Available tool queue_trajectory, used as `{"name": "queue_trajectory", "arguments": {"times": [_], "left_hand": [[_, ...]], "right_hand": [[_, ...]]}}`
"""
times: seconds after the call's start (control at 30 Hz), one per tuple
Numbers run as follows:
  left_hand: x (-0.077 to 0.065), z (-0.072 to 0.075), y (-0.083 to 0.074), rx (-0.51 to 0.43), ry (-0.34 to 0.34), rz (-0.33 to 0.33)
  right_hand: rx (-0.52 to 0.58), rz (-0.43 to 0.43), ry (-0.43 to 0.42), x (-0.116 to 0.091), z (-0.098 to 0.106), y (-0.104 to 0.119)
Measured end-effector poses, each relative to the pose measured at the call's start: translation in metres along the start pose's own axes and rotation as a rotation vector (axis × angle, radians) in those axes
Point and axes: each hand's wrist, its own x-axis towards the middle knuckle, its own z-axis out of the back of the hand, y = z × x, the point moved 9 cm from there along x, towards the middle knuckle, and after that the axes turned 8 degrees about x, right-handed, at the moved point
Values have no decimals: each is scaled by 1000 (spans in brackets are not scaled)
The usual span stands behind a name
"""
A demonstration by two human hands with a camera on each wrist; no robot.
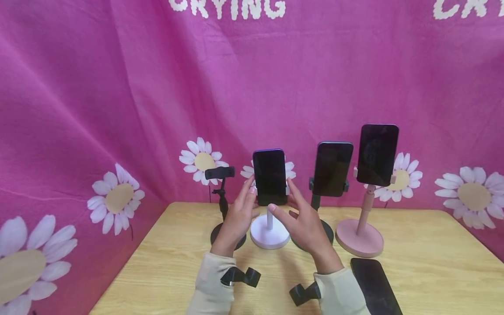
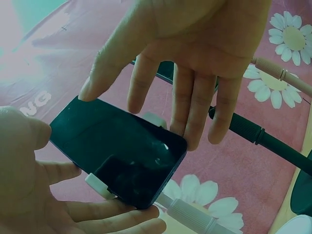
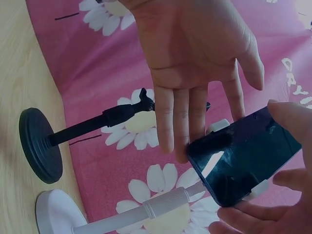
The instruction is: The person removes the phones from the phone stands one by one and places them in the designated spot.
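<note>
A dark phone (image 1: 270,177) stands upright in the clamp of a white phone stand (image 1: 269,236). My left hand (image 1: 238,218) is at the phone's left side, with its fingers extended close by the clamp arm (image 2: 99,186). On the other side, my right hand (image 1: 308,226) spreads loosely, its thumb in front of the stand's pole. Both wrist views show the palms turned toward the phone (image 3: 243,156), with fingertips right at its edges and partly behind it. The fingers are mostly straight, not curled round the phone.
To the left stands a black phone stand (image 1: 219,173) holding no phone. At right are a dark stand with a phone (image 1: 333,168) and a pink stand (image 1: 360,243) with another phone (image 1: 378,153). One more phone (image 1: 376,284) lies flat on the wooden table (image 1: 157,271).
</note>
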Motion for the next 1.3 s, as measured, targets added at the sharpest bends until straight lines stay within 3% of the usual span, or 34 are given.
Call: {"name": "queue_trajectory", "arguments": {"times": [0.27,0.6,0.93,1.07,1.3], "left_hand": [[-1,5,-4,70,-35,10],[-2,4,-16,192,-60,-85],[-6,2,-16,373,-89,-95],[-7,2,-16,377,-89,-95],[-7,4,-17,287,-56,-60]], "right_hand": [[-18,-1,-7,3,-1,0],[-25,28,-23,3,0,7],[-105,41,-20,-1,-5,7],[-81,65,-3,-2,-6,8],[-32,109,2,1,-3,10]]}}
